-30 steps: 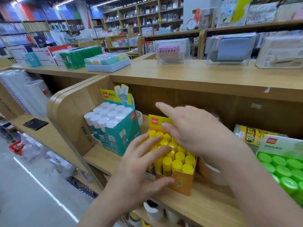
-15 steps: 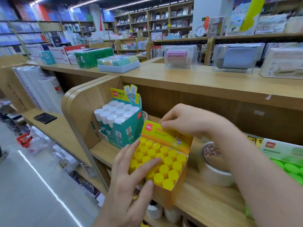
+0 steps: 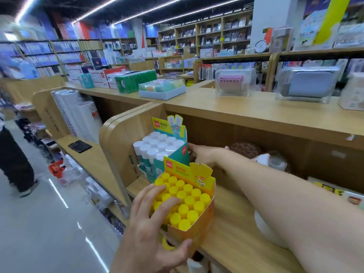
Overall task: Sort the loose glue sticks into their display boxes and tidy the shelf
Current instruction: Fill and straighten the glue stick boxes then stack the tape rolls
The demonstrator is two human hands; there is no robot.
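Near edge: left hand (image 3: pixel 151 233) grips the yellow display box (image 3: pixel 197 231). The fingers spread across the near-left caps and the thumb hooks the near wall at the lower corner. The box sits on the wooden shelf (image 3: pixel 232 243) at its near edge, one corner overhanging, header card upright at the far side. It is packed with yellow-capped glue sticks (image 3: pixel 187 200), standing upright in rows.

Just beyond, touching or nearly touching the yellow box: teal display box (image 3: pixel 175 158), holding white-capped glue sticks (image 3: pixel 157 144), upright, against the left side panel of the shelf unit.

Right forearm crosses the shelf from the right. Right hand (image 3: pixel 204 154) reaches to the far side of the teal box, at its right rear corner. Its fingertips are hidden behind the box, so I cannot tell whether it holds anything.

Farther right, at the back of the shelf: a brown textured item (image 3: pixel 245 149) and a clear tape roll (image 3: pixel 275 162), blurred.

Left, lower shelf: flat black item (image 3: pixel 79 146).

Far, on the countertop (image 3: pixel 236 109): green packs (image 3: pixel 134 81), and a clear case (image 3: pixel 234 83) to their right.
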